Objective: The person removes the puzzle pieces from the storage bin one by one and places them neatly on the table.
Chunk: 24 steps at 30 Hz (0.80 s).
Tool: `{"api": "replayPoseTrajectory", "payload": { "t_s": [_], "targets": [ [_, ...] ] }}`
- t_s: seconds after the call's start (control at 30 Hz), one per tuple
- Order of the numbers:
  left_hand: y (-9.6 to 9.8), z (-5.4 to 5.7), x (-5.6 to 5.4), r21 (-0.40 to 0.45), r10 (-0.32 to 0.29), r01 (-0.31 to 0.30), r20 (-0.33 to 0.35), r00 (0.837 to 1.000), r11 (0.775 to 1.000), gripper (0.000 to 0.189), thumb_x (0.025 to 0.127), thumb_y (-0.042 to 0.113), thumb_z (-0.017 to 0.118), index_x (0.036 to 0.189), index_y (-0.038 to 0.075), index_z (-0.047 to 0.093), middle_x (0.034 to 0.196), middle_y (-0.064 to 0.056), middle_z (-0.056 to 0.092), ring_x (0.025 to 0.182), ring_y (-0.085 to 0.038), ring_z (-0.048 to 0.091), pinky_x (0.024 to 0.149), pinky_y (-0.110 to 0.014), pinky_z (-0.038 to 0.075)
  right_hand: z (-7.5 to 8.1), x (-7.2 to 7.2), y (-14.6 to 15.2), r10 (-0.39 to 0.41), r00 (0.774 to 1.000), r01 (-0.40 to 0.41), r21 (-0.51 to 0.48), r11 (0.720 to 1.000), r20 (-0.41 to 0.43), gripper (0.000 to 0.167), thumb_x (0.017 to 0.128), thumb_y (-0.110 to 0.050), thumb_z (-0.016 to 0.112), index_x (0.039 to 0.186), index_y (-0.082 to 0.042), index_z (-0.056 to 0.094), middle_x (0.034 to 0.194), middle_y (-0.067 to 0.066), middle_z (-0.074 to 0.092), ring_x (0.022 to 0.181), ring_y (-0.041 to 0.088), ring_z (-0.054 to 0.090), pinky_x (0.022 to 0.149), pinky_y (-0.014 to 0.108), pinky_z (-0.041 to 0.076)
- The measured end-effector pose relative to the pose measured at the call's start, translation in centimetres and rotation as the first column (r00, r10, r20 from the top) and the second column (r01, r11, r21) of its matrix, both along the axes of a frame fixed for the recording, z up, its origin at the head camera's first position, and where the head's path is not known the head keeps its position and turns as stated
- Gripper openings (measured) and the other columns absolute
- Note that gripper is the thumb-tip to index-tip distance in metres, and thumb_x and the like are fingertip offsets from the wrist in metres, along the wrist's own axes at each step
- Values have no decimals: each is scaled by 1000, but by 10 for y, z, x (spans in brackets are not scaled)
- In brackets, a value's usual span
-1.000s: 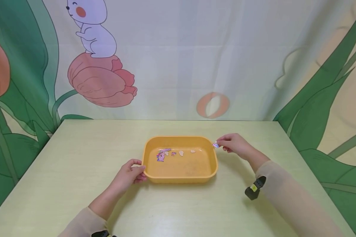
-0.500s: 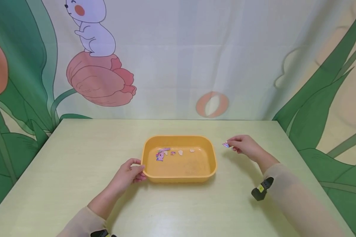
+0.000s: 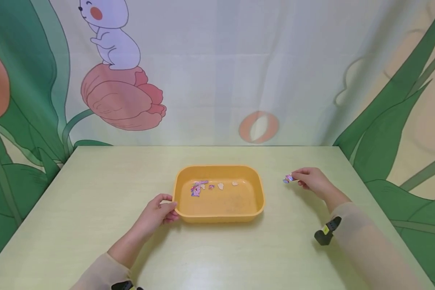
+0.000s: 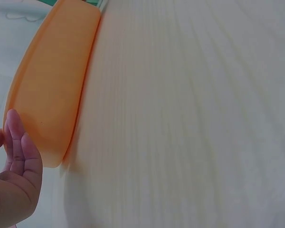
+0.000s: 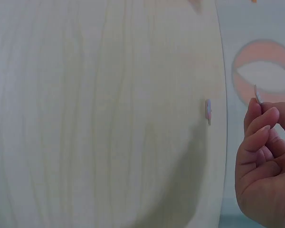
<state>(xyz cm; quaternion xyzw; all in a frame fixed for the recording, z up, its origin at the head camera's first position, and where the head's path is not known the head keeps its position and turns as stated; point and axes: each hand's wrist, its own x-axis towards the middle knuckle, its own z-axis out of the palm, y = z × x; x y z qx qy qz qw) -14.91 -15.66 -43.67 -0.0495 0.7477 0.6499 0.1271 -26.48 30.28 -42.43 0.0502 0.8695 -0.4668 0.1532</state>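
A shallow orange-yellow plastic tray point(image 3: 235, 209) stands mid-table. My left hand point(image 3: 159, 209) grips its near left corner, thumb at the rim and fingers against the outer wall point(image 4: 52, 85). Inside lie a purple and pink cartoon-printed piece point(image 3: 195, 189), a tiny purple piece point(image 3: 211, 187) and several pale bits point(image 3: 220, 186). To the right of the tray, my right hand point(image 3: 311, 181) pinches a small thin flat piece point(image 5: 257, 95) between thumb and forefinger. Below those fingertips, another small colourful piece point(image 5: 208, 110) lies on the table.
The pale wood-grain table point(image 3: 217, 257) ends at a printed cloth backdrop point(image 3: 203, 80) with a rabbit, tulips and leaves. A black wrist camera point(image 3: 326, 231) sits on the right sleeve point(image 3: 362, 237).
My right hand has moved rightward, away from the tray's right rim, still pinching a piece. Another piece now shows on the table below its fingertips. The left hand stays at the tray.
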Motion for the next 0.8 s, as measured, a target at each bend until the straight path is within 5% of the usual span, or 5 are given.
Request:
{"api": "replayPoseTrajectory", "payload": {
  "t_s": [0.37,0.8],
  "targets": [
    [0,1,0,-8,4,-4,5,1000,1000,25,95,13,52,113,-1,42,76,-9,62,70,-19,63,70,-32,52,-15,-5,15,-74,997,75,49,996,-8,41,95,-25,55,122,6,53,86,6,58,69,13,50,60,23,44],
    [-1,-1,0,-3,-2,2,11,1000,1000,25,95,13,52,113,-1,42,75,-8,62,69,-19,63,68,-31,52,-29,-12,20,-101,994,95,142,985,31,38,94,-25,56,118,5,55,69,-1,54,65,14,48,60,25,41]
  ]
}}
